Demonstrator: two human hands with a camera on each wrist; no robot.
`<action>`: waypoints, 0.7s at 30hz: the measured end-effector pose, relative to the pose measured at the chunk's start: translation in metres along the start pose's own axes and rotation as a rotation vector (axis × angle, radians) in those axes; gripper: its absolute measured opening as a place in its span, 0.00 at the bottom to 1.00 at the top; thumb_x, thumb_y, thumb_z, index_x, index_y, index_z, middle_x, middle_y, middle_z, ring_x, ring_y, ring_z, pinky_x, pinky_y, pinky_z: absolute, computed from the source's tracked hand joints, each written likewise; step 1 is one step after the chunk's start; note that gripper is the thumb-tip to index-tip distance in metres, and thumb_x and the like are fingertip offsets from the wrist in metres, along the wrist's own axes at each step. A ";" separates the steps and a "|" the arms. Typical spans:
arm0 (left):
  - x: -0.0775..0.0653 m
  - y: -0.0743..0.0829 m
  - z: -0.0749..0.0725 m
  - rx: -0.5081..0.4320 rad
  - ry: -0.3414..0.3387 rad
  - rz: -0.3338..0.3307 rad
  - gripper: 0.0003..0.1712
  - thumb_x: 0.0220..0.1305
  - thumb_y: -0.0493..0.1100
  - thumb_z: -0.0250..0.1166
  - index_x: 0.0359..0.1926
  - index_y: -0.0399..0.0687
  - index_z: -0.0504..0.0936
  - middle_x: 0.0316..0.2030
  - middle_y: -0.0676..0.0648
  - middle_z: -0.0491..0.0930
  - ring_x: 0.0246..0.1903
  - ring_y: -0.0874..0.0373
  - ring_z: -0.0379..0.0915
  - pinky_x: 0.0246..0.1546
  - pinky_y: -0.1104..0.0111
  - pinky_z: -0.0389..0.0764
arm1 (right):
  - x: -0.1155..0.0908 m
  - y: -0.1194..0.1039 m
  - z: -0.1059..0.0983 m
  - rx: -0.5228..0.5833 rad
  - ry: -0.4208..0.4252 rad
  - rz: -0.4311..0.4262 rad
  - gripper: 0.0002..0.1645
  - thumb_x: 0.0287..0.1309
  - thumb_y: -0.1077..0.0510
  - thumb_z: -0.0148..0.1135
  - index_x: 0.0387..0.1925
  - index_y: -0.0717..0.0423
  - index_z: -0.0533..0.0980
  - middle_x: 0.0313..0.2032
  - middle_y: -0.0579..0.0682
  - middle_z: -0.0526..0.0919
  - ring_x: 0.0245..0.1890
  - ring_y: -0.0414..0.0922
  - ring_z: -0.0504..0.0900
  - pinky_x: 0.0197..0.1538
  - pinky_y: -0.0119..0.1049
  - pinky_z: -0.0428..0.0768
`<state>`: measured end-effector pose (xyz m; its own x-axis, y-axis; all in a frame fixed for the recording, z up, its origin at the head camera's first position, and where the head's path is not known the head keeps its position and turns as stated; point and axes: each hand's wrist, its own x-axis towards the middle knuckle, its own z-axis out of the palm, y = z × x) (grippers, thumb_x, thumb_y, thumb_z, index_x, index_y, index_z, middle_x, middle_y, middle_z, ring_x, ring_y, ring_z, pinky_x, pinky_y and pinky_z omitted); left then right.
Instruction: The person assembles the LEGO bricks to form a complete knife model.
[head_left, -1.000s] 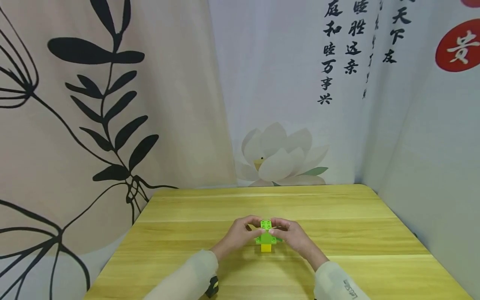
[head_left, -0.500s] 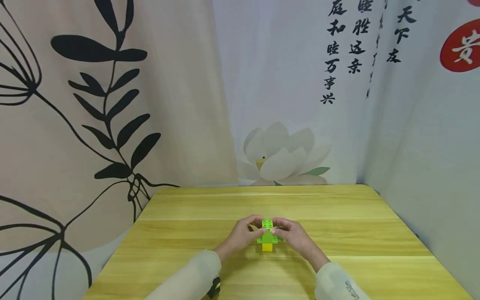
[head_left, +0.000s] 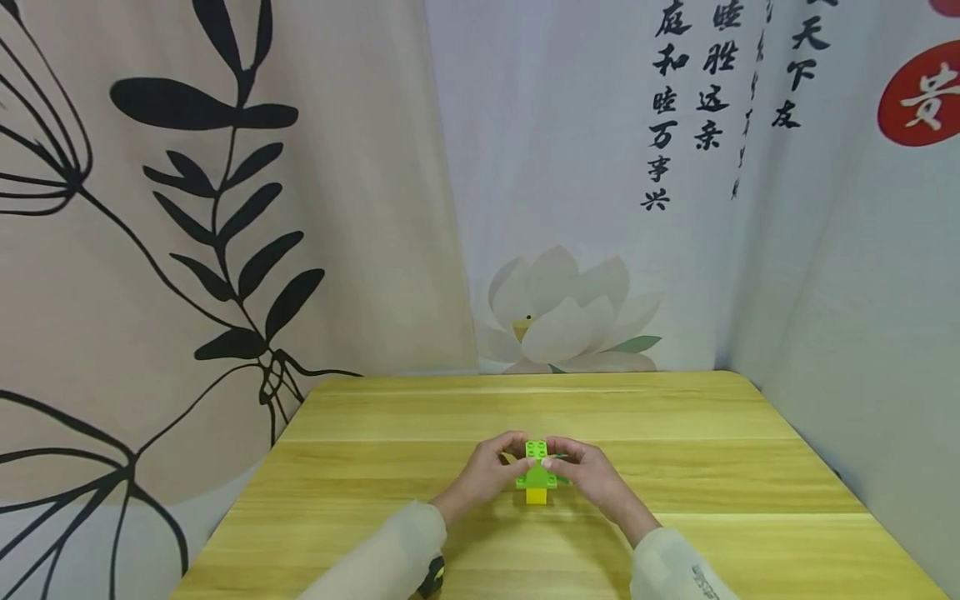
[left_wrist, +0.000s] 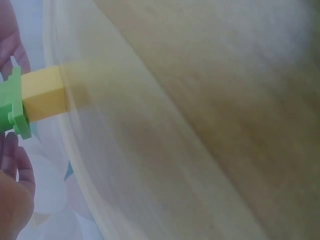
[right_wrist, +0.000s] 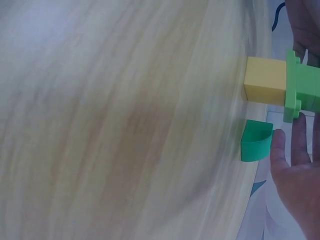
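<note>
A small stack of toy building blocks stands upright on the table in the head view. Its yellow block (head_left: 536,497) is at the bottom, and light green blocks (head_left: 536,477) with studs rise above it. My left hand (head_left: 491,468) pinches the stack's left side with thumb and fingers. From the right, my right hand (head_left: 590,473) pinches the same green part, thumb toward me. Both wrist views show the yellow block (right_wrist: 266,80) under a wider green plate (left_wrist: 19,102). A darker green block (right_wrist: 256,141) with a curved side sits on the table beside my right hand's fingertips.
The wooden table (head_left: 360,417) reaches back to a curtain (head_left: 390,208) printed with plants and writing. By my left sleeve (head_left: 390,550) lies a small black and yellow item (head_left: 432,575), partly hidden. Another curtain (head_left: 847,317) hangs along the right side.
</note>
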<state>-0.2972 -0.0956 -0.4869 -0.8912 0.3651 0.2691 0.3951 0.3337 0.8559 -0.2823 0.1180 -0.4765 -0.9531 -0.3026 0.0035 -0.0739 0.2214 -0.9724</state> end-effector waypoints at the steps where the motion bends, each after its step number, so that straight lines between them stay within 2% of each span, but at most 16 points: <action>1: 0.000 0.000 0.000 0.000 0.002 -0.005 0.10 0.68 0.48 0.66 0.48 0.56 0.81 0.38 0.57 0.81 0.40 0.61 0.75 0.39 0.68 0.75 | 0.000 0.000 0.000 0.005 0.002 -0.001 0.35 0.64 0.45 0.65 0.66 0.59 0.71 0.59 0.55 0.77 0.56 0.51 0.77 0.58 0.55 0.74; 11: 0.001 0.000 0.002 0.002 -0.002 -0.024 0.08 0.68 0.48 0.66 0.47 0.59 0.80 0.37 0.58 0.81 0.40 0.61 0.75 0.40 0.67 0.75 | -0.001 -0.002 0.002 0.029 0.031 0.009 0.30 0.66 0.51 0.64 0.65 0.60 0.72 0.59 0.56 0.78 0.55 0.51 0.77 0.57 0.58 0.74; 21: 0.001 -0.001 0.002 -0.001 0.004 -0.026 0.08 0.67 0.47 0.67 0.46 0.57 0.80 0.37 0.58 0.81 0.40 0.61 0.74 0.39 0.67 0.75 | -0.001 -0.004 0.000 0.030 0.027 0.020 0.28 0.65 0.50 0.65 0.62 0.58 0.75 0.55 0.53 0.80 0.50 0.47 0.78 0.54 0.54 0.76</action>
<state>-0.2984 -0.0938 -0.4877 -0.9020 0.3533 0.2484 0.3717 0.3424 0.8629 -0.2811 0.1170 -0.4730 -0.9619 -0.2732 -0.0104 -0.0461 0.1995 -0.9788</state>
